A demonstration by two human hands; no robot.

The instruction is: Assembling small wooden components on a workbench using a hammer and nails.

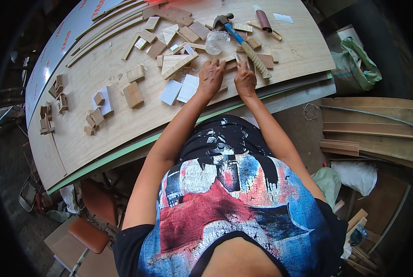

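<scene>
Near the front edge of the worktable, my left hand (211, 77) is closed with its fingertips pressed at a small wooden strip (228, 59). Just to its right, my right hand (245, 80) is closed too, a thin pale tip (237, 58) showing above its fingers; the rest of that thing is hidden. A claw hammer (234, 34) with a blue and tan handle lies past my right hand, its grip end close beside the fingers. Two white rectangular pieces (187, 88) lie left of my left hand. Beyond the hands stands a clear round container (217, 43).
Wood blocks and offcuts (179, 63) are scattered over the plywood worktable (116, 123). Small block assemblies (46, 119) stand at the far left, long strips (106, 38) at the back. A dark red-brown bottle (263, 20) lies back right. Boards (368, 124) and sacks (354, 64) are off the right.
</scene>
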